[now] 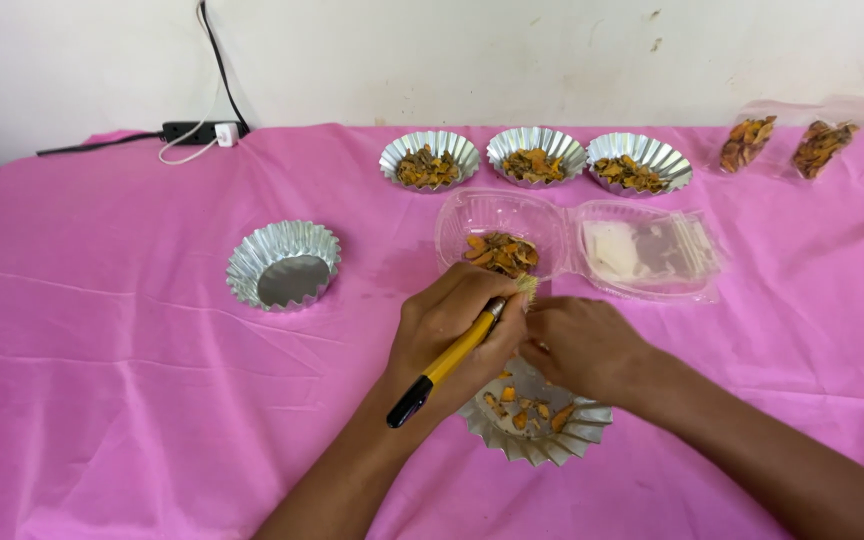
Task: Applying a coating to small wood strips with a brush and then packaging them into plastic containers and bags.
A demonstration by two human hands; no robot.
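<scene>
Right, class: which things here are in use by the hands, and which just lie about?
In use: left hand, brush, right hand, foil cup under the hands, open clear box.
Lying about: empty foil cup, three filled cups, two bags, power strip.

From the near cup, under both hands, the clamshell lies at twelve o'clock. Three filled cups line up behind it. The empty cup sits at ten, two bags at two.

Both forearms bare, no sleeves, no rings or watch seen (fingers partly hidden, tho).
</scene>
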